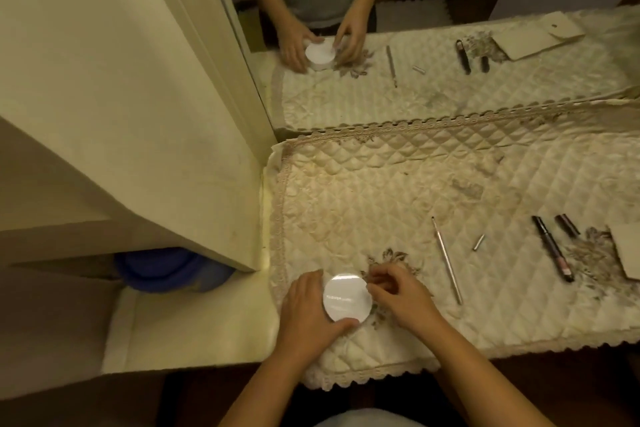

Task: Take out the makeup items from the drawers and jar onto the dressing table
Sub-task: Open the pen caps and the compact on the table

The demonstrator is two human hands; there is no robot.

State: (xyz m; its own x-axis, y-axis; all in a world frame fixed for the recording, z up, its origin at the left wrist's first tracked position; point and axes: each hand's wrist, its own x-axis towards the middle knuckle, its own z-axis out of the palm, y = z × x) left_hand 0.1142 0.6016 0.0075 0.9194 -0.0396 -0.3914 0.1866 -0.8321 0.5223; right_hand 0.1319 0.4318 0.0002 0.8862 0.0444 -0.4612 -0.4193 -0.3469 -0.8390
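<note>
I'm at a home dressing table: a wall mirror [450, 10] stands beyond my fingers [381, 282], a quilted lace-edged cloth [381, 191] covers the worktop, and makeup pencils [553, 248] lie to their right.

The scene is dim, with a warm yellow-green cast over everything. The brightest spot is the white jar lid [347, 298], which catches a pale glare on its flat top. A narrow strip of light glows along the gap beside the cabinet panel [138, 114]. Soft shadows gather below the desk [194, 336] edge, where the bottom of the frame goes nearly black. Wide-angle distortion bows the straight edges toward the corners. Detail is soft and slightly smeared throughout, more so in the mirror [450, 55].
</note>
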